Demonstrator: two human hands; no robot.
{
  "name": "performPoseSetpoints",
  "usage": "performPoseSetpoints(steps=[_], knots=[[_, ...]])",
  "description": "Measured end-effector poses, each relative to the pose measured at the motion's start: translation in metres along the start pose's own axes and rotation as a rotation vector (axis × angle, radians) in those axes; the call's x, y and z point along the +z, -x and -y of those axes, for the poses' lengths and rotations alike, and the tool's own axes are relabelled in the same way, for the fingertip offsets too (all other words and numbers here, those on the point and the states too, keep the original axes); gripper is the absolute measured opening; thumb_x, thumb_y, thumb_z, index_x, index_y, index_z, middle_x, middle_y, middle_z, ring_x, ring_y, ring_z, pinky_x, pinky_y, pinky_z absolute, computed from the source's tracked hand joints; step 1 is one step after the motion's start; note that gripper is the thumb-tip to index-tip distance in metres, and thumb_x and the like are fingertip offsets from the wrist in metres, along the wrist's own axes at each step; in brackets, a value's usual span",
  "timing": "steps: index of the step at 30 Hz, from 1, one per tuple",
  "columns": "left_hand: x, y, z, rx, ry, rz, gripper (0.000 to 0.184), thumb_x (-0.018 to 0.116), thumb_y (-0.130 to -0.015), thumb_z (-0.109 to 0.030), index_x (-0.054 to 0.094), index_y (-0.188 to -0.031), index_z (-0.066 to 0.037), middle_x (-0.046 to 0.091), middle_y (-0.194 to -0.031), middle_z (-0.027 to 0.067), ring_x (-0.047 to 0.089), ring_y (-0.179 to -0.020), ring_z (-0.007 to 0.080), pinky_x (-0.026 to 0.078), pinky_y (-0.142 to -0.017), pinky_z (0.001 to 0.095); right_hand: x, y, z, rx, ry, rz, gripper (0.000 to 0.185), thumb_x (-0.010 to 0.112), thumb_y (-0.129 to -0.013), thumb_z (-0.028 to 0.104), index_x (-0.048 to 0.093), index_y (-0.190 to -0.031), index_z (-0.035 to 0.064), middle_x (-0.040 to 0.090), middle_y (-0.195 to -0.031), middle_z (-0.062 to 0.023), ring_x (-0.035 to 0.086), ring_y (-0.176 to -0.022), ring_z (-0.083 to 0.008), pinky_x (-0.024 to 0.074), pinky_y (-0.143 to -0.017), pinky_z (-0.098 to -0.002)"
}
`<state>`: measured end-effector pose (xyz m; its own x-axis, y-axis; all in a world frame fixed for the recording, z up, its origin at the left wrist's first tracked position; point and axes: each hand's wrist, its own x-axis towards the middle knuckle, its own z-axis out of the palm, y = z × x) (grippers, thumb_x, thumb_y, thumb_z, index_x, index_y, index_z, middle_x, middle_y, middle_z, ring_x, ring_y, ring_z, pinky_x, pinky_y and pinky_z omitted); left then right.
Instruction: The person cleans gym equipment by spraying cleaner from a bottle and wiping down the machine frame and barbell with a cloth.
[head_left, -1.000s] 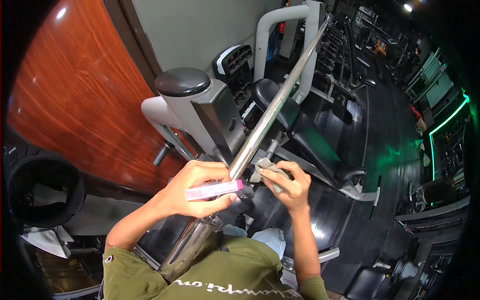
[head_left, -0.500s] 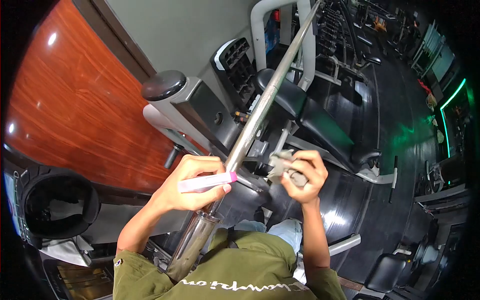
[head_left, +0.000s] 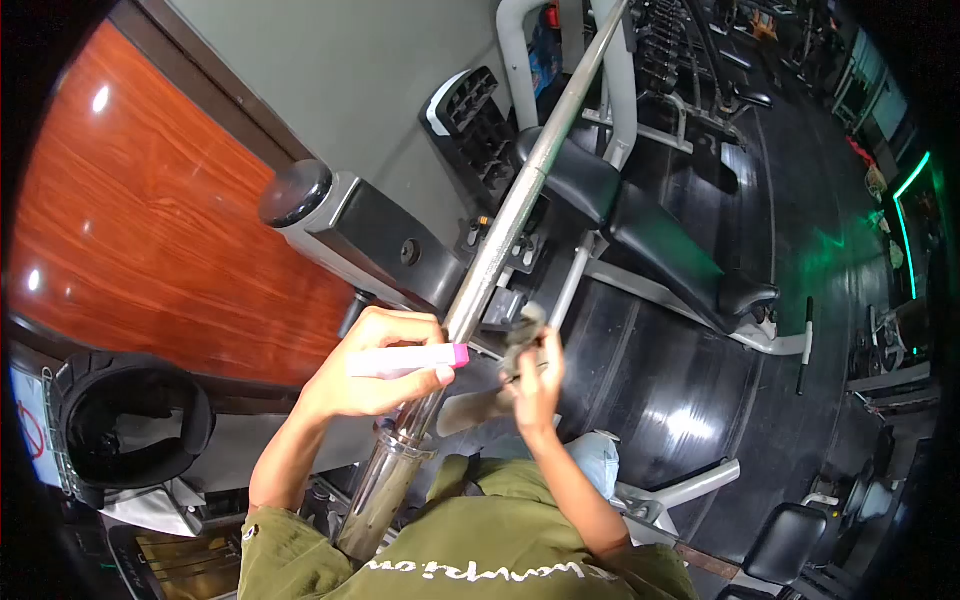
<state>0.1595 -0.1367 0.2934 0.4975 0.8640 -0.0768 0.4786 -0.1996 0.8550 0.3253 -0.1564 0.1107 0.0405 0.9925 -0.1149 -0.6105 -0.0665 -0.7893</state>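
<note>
Black bench beyond bar; left hand pinching white block, right hand gripping rag.

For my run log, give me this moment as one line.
left hand: holds pink-ended white object, at metal bar | right hand: holds crumpled grayish cloth, right of bar | padded bench: beyond hands

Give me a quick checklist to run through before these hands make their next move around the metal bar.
1. Left hand holds the white-and-pink object: ok.
2. Right hand holds the crumpled cloth: ok, though blurred.
3. Cloth lies against the metal bar: not ok, they show apart.
4. Left hand touches the bar: cannot tell, the held object and fingers hide it.
5. Bar's far end is supported: cannot tell, it runs out of the picture.
</note>
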Motion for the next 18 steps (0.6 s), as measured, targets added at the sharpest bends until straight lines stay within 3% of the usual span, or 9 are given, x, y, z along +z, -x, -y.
performPoseSetpoints(steps=[3, 7, 8, 9, 11, 13, 14, 17, 18], knots=[[0.001, 0.0, -0.001, -0.066, 0.082, -0.007, 0.023, 0.074, -0.086, -0.019, 0.062, -0.078, 0.0, 0.054, -0.067, 0.0057, 0.049, -0.062, 0.0161, 0.039, -0.059, 0.033, 0.005, -0.007, 0.019, -0.17, 0.013, -0.067, 0.017, 0.052, -0.104, 0.024, 0.05, -0.115, 0.0105, 0.058, -0.093, -0.0007, 0.053, -0.065, -0.0048, 0.0381, -0.047, -0.0181], [0.0, -0.003, 0.003, -0.047, 0.124, 0.008, 0.021, 0.073, -0.086, -0.017, 0.063, -0.078, -0.001, 0.053, -0.067, 0.0051, 0.049, -0.064, 0.0151, 0.039, -0.06, 0.0327, 0.019, -0.005, -0.035, -0.252, -0.094, -0.058, 0.039, 0.055, -0.103, 0.022, 0.034, -0.136, 0.0156, 0.057, -0.095, -0.0019, 0.052, -0.068, -0.0072, 0.0381, -0.049, -0.0191], [0.0, -0.003, 0.003, -0.051, 0.123, 0.009, 0.021, 0.073, -0.086, -0.017, 0.063, -0.078, -0.001, 0.053, -0.067, 0.0051, 0.049, -0.064, 0.0151, 0.039, -0.06, 0.0327, 0.022, 0.0, -0.054, -0.185, -0.129, -0.17, 0.043, 0.054, -0.103, 0.017, 0.034, -0.141, 0.0157, 0.056, -0.096, -0.0003, 0.052, -0.072, -0.0071, 0.041, -0.051, -0.02], [0.0, -0.004, 0.003, -0.051, 0.124, 0.019, 0.021, 0.073, -0.085, -0.017, 0.063, -0.078, -0.001, 0.053, -0.068, 0.0049, 0.049, -0.064, 0.0149, 0.039, -0.06, 0.0327, 0.018, -0.011, -0.056, -0.262, 0.083, 0.025, 0.048, 0.053, -0.1, 0.012, 0.035, -0.145, 0.0152, 0.056, -0.095, 0.0014, 0.052, -0.074, -0.0066, 0.0415, -0.052, -0.0205], [-0.002, -0.006, 0.004, -0.055, 0.122, 0.033, 0.021, 0.073, -0.085, -0.017, 0.063, -0.078, -0.001, 0.053, -0.069, 0.0047, 0.049, -0.064, 0.0147, 0.039, -0.06, 0.0328, 0.014, -0.004, -0.061, 0.002, -0.016, 0.043, 0.049, 0.053, -0.097, 0.008, 0.039, -0.144, 0.0121, 0.056, -0.094, 0.0013, 0.05, -0.074, -0.0056, 0.0407, -0.052, -0.02], [-0.002, -0.006, 0.011, 0.016, 0.103, 0.037, 0.021, 0.073, -0.084, -0.017, 0.063, -0.077, -0.001, 0.054, -0.07, 0.0043, 0.049, -0.066, 0.0145, 0.039, -0.06, 0.0324, 0.01, -0.013, -0.042, -0.156, -0.042, 0.089, 0.049, 0.054, -0.097, 0.01, 0.04, -0.143, 0.0116, 0.056, -0.093, 0.0007, 0.05, -0.069, -0.0049, 0.0409, -0.049, -0.0197], [-0.002, -0.005, 0.014, 0.007, 0.105, 0.039, 0.021, 0.073, -0.084, -0.017, 0.063, -0.077, -0.001, 0.054, -0.07, 0.0043, 0.049, -0.066, 0.0145, 0.039, -0.06, 0.0324, 0.003, -0.011, -0.02, 0.123, -0.122, -0.005, 0.045, 0.054, -0.1, 0.015, 0.041, -0.143, 0.0115, 0.06, -0.095, -0.0014, 0.052, -0.065, -0.0046, 0.0392, -0.045, -0.0189], [-0.002, -0.005, 0.02, 0.004, 0.175, 0.034, 0.02, 0.073, -0.081, -0.017, 0.063, -0.076, -0.001, 0.054, -0.071, 0.0037, 0.049, -0.068, 0.014, 0.039, -0.061, 0.0314, -0.008, -0.035, 0.006, 0.057, -0.192, -0.03, 0.043, 0.05, -0.103, 0.02, 0.041, -0.143, 0.0072, 0.066, -0.103, -0.0055, 0.058, -0.065, -0.0055, 0.0377, -0.043, -0.0185], [-0.001, -0.005, 0.02, -0.016, 0.224, 0.021, 0.02, 0.073, -0.08, -0.016, 0.062, -0.075, -0.001, 0.054, -0.071, 0.0036, 0.049, -0.068, 0.0138, 0.039, -0.062, 0.031, -0.011, -0.041, 0.02, 0.01, -0.134, 0.119, 0.035, 0.048, -0.103, 0.018, 0.049, -0.135, 0.0044, 0.064, -0.103, -0.0032, 0.057, -0.067, -0.0043, 0.0419, -0.047, -0.0184]])
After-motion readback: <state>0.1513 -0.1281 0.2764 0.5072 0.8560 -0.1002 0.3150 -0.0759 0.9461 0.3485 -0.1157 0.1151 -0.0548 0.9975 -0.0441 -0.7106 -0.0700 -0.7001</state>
